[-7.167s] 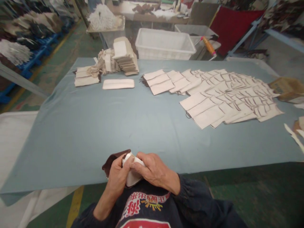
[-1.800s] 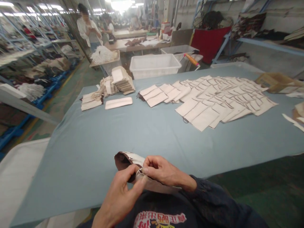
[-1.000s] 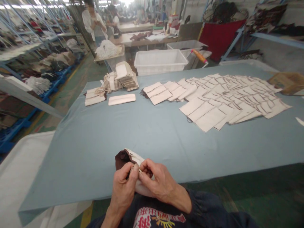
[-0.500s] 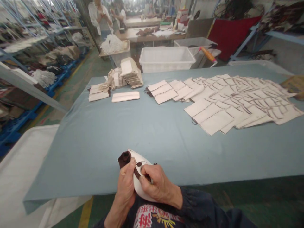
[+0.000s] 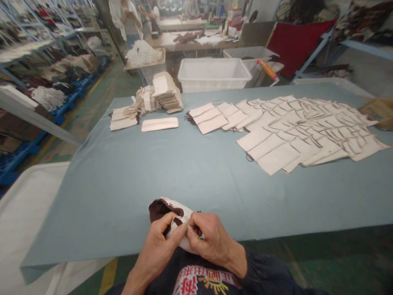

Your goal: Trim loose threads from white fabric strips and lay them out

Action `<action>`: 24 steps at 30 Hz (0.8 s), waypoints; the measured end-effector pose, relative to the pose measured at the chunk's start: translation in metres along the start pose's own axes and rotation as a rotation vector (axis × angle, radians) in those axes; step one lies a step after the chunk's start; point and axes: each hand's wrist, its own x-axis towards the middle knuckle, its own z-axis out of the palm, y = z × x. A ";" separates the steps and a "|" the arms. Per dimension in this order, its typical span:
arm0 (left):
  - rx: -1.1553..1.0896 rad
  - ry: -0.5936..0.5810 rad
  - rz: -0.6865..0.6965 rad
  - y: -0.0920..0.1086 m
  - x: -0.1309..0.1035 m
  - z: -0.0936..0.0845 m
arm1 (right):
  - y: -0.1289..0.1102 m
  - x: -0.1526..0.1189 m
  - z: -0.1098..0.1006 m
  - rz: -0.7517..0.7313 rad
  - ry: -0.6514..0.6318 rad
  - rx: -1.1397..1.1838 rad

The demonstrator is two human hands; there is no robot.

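Observation:
Low over the table's near edge I hold a white fabric piece with a dark brown lining (image 5: 184,209); it is bent round into a pouch-like shape, its brown inside showing at the left end. My left hand (image 5: 161,235) is closed, thumb and fingers pinching the near part of it by a dark strip. Close against those fingertips, my right hand (image 5: 211,237) pinches the same piece. What lies between the touching fingertips is too small to make out.
Overlapping cream fabric panels with dark strips (image 5: 285,139) spread across the right of the blue-covered table (image 5: 147,168). Far left are a stack of cream pieces (image 5: 167,92), a folded bundle (image 5: 124,119) and one flat rounded piece (image 5: 160,124). A white tub (image 5: 215,76) stands beyond.
My left hand has shifted rightward along the fabric, its fingertips now meeting the right hand's. The brown opening at the left end shows wider.

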 end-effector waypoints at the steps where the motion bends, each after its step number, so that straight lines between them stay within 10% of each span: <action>1: -0.001 -0.007 0.018 0.002 0.001 0.000 | -0.001 0.001 -0.003 0.046 -0.015 0.022; 12: -0.268 -0.057 -0.058 -0.003 0.021 0.002 | 0.009 0.008 -0.032 0.424 -0.255 0.570; 24: -0.165 -0.167 0.068 0.024 0.044 -0.006 | -0.004 0.069 -0.064 -0.012 -0.121 0.162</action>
